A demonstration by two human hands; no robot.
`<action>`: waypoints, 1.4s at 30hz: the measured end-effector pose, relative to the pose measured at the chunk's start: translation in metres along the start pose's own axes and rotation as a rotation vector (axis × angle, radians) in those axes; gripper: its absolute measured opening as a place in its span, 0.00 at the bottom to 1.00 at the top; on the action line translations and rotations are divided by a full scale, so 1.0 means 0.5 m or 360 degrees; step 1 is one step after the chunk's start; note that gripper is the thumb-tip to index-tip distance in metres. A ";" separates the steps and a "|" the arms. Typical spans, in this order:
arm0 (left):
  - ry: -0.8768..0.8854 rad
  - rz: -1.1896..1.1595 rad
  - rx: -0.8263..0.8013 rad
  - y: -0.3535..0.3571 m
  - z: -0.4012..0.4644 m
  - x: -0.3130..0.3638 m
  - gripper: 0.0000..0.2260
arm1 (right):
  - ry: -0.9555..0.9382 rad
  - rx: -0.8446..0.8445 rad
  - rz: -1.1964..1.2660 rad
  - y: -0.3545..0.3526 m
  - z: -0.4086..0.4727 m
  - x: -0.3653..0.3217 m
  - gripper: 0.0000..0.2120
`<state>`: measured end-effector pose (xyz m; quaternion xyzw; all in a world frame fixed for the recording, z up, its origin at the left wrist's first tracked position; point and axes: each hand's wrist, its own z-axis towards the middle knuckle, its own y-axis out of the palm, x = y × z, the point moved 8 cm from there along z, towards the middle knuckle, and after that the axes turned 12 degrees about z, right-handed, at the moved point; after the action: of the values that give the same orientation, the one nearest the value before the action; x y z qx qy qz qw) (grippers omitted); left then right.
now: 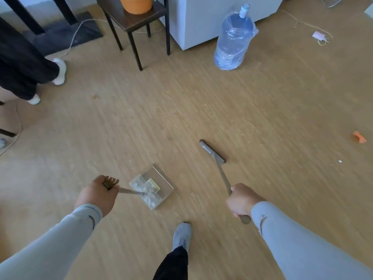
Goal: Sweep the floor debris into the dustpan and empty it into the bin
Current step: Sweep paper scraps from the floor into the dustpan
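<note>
Head view: left hand (96,194) grips the handle of a clear plastic dustpan (153,185) holding white scraps on the wooden plank floor (121,118). Right hand (241,201) grips a grey long-handled broom (213,151), its head well right of the dustpan.

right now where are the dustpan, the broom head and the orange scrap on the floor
dustpan (161,179): head view, on the bare front part of its tray
broom head (213,152): head view, middle of the grey bar
orange scrap (359,137): head view, its centre
</note>
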<state>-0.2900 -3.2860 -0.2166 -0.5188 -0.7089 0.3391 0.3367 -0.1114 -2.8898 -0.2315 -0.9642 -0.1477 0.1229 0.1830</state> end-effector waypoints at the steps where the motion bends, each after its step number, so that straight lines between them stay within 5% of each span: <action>1: -0.0029 0.0006 0.0005 0.003 0.004 -0.007 0.05 | -0.0007 -0.0054 -0.0114 0.037 -0.005 -0.011 0.25; 5: -0.0092 -0.0029 0.0003 0.005 0.012 -0.030 0.05 | -0.0052 -0.0302 -0.0388 0.166 -0.069 -0.013 0.31; 9: -0.0078 0.0058 -0.0005 0.004 0.010 -0.029 0.06 | -0.0013 -0.0462 -0.0110 0.116 -0.129 -0.004 0.37; 16: -0.0083 0.0082 -0.0020 0.007 0.009 -0.022 0.06 | -0.0066 -0.0207 0.0331 -0.058 -0.136 -0.078 0.27; 25: -0.0089 0.0093 0.0009 0.021 0.025 -0.037 0.05 | -0.0306 0.0174 -0.0412 -0.020 0.125 -0.339 0.27; 28: -0.0078 0.0106 0.0025 0.021 0.032 -0.030 0.05 | -0.0272 0.0095 -0.0696 0.057 0.122 -0.310 0.21; 35: -0.0096 0.0136 -0.0013 0.005 0.039 -0.027 0.08 | -0.0219 -0.0201 -0.0757 0.146 -0.042 -0.110 0.34; 42: -0.0111 0.0095 -0.0042 -0.001 0.015 -0.038 0.07 | -0.0047 -0.0403 0.0016 0.037 -0.180 0.033 0.32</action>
<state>-0.2921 -3.3057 -0.2229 -0.5319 -0.7089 0.3576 0.2945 -0.0654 -2.9296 -0.1603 -0.9783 -0.1599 0.1185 0.0569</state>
